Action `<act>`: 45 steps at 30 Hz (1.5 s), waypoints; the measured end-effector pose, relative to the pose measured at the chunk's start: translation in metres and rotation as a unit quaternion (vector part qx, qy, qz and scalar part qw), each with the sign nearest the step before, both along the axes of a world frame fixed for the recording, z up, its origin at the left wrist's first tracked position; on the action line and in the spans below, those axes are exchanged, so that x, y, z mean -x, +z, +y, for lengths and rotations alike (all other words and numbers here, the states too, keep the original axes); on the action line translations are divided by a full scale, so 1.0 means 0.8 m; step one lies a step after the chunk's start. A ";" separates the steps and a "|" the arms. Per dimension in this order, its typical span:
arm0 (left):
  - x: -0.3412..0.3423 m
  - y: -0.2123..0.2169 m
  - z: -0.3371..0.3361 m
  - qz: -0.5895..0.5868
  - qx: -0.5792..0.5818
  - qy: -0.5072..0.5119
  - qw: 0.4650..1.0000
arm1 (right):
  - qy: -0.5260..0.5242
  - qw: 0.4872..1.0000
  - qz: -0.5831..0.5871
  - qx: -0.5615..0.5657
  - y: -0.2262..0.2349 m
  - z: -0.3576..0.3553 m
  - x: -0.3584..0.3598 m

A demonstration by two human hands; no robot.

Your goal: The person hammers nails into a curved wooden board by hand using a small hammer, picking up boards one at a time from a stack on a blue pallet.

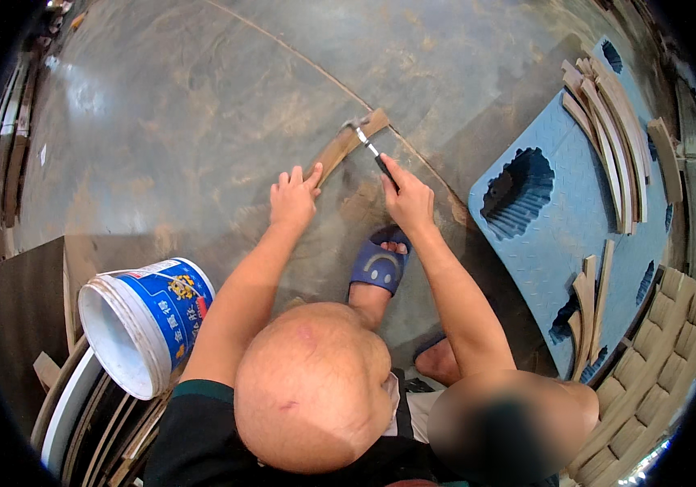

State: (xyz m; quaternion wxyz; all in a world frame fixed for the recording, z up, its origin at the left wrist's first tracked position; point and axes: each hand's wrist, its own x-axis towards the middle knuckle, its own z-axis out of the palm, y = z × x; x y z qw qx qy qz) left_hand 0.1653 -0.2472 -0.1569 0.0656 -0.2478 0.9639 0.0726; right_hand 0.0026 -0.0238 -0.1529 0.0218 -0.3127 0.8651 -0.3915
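A curved brown wood strip (338, 154) lies on the concrete floor in front of me. My left hand (293, 199) rests at its near end, fingers spread, with the thumb side touching the wood. My right hand (410, 199) is closed around the black handle of a claw hammer (370, 146). The metal hammer head is over the strip close to its far end; whether it touches the wood I cannot tell. Below and between my forearms, a foot in a blue slipper (377, 264) stands on the floor.
At right, a blue plastic pallet (518, 252) with dark openings carries several curved wood strips (620, 146). More stacked wood pieces (648, 373) lie beside it. A blue and white bucket (133, 365) lies tilted at left, above stacked boards (109, 430). A seam (299, 57) crosses the floor.
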 end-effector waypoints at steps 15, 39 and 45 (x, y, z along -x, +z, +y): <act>-0.012 0.021 -0.030 -0.054 0.060 -0.042 0.996 | -0.117 0.892 -0.376 0.223 0.006 0.059 0.031; -0.003 0.014 -0.028 -0.081 0.025 -0.023 0.996 | -0.106 0.935 -0.305 0.148 -0.053 0.044 -0.022; -0.011 0.020 -0.030 -0.086 0.027 -0.025 0.996 | -0.104 0.928 -0.324 0.149 0.001 0.025 -0.048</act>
